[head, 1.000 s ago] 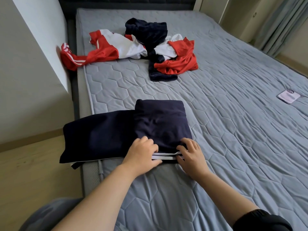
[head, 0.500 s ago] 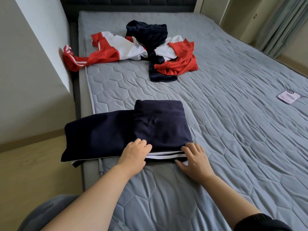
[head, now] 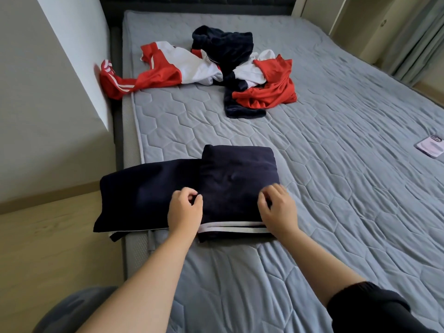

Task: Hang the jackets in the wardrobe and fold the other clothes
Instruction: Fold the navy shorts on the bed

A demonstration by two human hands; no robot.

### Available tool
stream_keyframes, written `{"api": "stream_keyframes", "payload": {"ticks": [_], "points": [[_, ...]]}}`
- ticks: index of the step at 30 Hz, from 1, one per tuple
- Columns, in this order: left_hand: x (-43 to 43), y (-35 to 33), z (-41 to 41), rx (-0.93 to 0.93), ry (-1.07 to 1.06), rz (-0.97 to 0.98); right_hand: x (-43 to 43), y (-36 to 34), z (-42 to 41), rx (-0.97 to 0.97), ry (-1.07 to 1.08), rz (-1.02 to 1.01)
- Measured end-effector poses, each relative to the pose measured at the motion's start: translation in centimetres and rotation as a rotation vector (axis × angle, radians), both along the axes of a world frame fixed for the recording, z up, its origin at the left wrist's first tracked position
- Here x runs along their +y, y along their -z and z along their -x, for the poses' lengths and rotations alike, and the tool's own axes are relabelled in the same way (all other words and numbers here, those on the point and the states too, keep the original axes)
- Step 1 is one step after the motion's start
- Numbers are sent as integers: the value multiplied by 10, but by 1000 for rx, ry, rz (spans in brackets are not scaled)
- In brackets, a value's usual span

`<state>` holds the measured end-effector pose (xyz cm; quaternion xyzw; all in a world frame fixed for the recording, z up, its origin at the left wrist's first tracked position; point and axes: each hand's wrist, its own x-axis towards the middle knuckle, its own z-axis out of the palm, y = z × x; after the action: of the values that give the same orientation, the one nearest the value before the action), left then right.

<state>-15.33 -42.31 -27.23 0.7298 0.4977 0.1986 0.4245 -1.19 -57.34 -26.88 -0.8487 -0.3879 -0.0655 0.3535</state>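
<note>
Navy trousers (head: 182,191) are lying half-folded on the bed (head: 336,188); left hand (head: 185,210) and right hand (head: 278,207) are pinching their folded layer.

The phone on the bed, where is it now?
In the head view, the phone lies flat near the right edge of the mattress, far right of the folded navy trousers.
</note>
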Motion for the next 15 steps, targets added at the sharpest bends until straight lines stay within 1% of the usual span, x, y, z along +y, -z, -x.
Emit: {"api": "stream_keyframes", "payload": {"ticks": [1, 2, 4, 8, 9, 13, 14, 15], "points": [[2, 2, -2, 27, -49, 44, 17, -2, -2, 42, 29, -8], [3, 4, -3, 50, -54, 92, 34, -3, -6, 81, 43, 13], [5, 10, -7, 64, -7, 144, 64, -1, -15, 108, 34, 127], [7, 15, -20, -87, -11, 296, 116, -7, -34, 113, -55, 276], [7, 17, -22, -84, -17, 287, 128, -7, -38, 110, -58, 305], [-1, 27, -25, -3, -19, 122, 171, -2, -43, 121, -52, 441], [-1, 30, -26, 13, -24, 108, 177, 0, -44, 107, -57, 481], [-2, 32, -26, 28, -27, 99, 182, 2, -45, 35, -70, 528]]}}
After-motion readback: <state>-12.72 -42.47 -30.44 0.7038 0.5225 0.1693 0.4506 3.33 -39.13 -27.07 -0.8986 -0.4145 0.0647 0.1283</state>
